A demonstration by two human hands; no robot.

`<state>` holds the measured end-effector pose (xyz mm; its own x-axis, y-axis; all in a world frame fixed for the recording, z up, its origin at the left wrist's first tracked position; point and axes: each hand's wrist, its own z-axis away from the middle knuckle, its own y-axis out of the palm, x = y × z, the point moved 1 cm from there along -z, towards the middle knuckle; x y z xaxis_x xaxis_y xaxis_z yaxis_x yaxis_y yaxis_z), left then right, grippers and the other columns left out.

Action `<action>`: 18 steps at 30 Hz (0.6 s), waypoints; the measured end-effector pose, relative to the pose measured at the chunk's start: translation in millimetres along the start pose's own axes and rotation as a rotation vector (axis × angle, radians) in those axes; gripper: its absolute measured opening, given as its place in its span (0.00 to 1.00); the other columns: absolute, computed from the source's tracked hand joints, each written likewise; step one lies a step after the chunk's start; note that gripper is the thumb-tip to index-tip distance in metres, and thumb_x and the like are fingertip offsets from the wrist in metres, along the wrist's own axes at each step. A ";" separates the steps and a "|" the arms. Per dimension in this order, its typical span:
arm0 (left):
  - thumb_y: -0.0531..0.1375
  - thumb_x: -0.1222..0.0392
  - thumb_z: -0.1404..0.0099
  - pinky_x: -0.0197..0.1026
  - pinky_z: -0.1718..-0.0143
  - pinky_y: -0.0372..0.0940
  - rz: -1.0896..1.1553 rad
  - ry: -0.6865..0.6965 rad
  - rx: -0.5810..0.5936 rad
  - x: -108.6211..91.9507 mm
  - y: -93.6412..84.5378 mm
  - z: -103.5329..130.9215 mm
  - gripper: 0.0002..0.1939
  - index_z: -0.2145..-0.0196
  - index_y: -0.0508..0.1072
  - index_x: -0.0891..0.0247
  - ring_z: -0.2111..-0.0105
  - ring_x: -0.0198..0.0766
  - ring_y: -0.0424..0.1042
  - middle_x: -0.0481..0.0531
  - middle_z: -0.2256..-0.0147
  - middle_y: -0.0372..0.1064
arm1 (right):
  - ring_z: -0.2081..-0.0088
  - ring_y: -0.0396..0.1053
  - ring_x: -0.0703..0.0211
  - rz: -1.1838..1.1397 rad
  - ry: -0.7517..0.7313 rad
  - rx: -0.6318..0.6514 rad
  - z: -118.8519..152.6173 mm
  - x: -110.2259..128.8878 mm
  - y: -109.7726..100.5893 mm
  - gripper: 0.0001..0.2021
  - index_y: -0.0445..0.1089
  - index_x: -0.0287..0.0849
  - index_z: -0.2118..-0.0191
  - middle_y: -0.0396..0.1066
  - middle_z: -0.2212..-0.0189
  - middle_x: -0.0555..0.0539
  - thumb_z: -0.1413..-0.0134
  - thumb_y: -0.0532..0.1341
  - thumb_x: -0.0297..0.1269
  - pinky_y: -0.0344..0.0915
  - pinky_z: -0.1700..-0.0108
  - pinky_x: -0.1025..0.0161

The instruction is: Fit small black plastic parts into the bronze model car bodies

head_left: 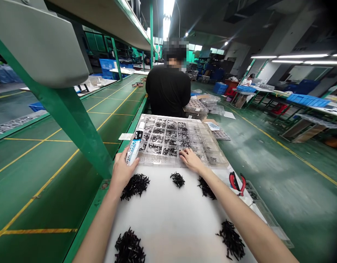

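Note:
My left hand point(123, 166) is closed round the lower part of a white and blue tube with a black band point(134, 144), which looks like a glue tube. The tube leans over the left edge of a clear compartment tray point(157, 159). Small black parts lie in many of the tray's cells. Over the front cells, my right hand point(190, 159) has its fingers curled, the tips down in a compartment; what they pinch, if anything, is hidden. Nearer me, piles of black parts lie on the white tabletop: a small one point(177, 179) between my hands and a larger one point(135, 186) beside my left wrist.
Red-handled pliers point(237, 182) lie at the table's right edge. A green post point(75, 120) slants up on my left, beside a green conveyor point(113, 106) with yellow lines. Beyond the tray a person in black point(168, 89) sits facing away. More black piles point(130, 246) lie close to me.

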<state>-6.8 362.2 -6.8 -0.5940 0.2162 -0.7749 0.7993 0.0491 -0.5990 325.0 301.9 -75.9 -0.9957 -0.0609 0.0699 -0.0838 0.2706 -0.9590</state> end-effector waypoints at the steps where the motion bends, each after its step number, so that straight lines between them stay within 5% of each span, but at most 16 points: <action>1: 0.60 0.49 0.41 0.51 0.44 0.65 -0.002 -0.003 0.001 -0.1 -1.0 -0.4 0.35 0.38 0.65 0.63 0.49 0.54 0.69 0.59 0.52 0.64 | 0.53 0.70 0.54 -0.003 0.001 -0.001 -0.5 -0.1 -0.1 0.11 0.70 0.40 0.51 0.71 0.52 0.44 0.32 0.59 0.40 0.70 0.49 0.50; 18: 0.60 0.51 0.40 0.50 0.42 0.63 0.003 0.009 -0.010 10.2 -2.5 -3.6 0.34 0.38 0.65 0.64 0.48 0.52 0.69 0.60 0.50 0.65 | 0.56 0.71 0.56 -0.053 0.184 0.005 -9.2 22.2 8.0 0.11 0.71 0.40 0.56 0.72 0.56 0.45 0.32 0.58 0.43 0.71 0.52 0.53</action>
<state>-14.5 367.8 -12.4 -0.5904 0.2254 -0.7750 0.8022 0.0582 -0.5942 301.9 311.5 -79.5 -0.9802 0.1023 0.1694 -0.1370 0.2669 -0.9539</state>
